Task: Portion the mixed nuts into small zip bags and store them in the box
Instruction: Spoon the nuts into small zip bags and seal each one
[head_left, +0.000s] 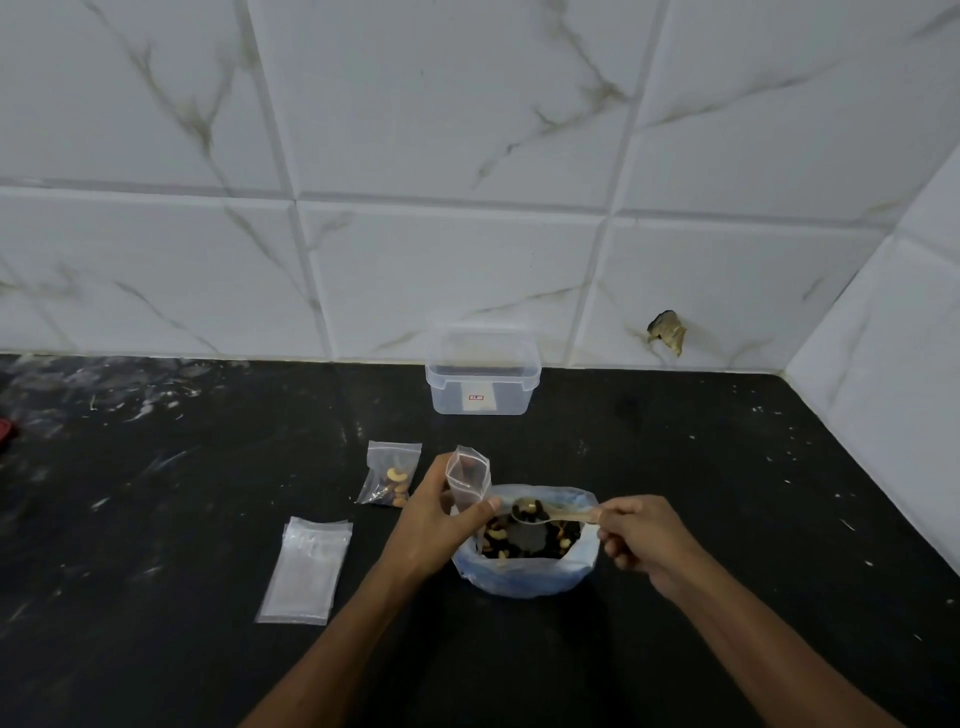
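The worktop (675, 467) is seen as black, matt stone, flecked and scuffed with white. The wall tiles (441, 104) are glossy white with marbled veins. The box (483, 379), at twelve o'clock, is of translucent plastic; the zip bags (306, 569) of clear, shiny film.

Single head-worn view, looking forward and down across a black counter (156, 519) toward a tiled wall (467, 156) that fills the upper half. Wide-angle, with tile lines bowed near the edges. Close to the work: both forearms entering from the bottom edge, hands mid-frame. Wall corner visible at far right.
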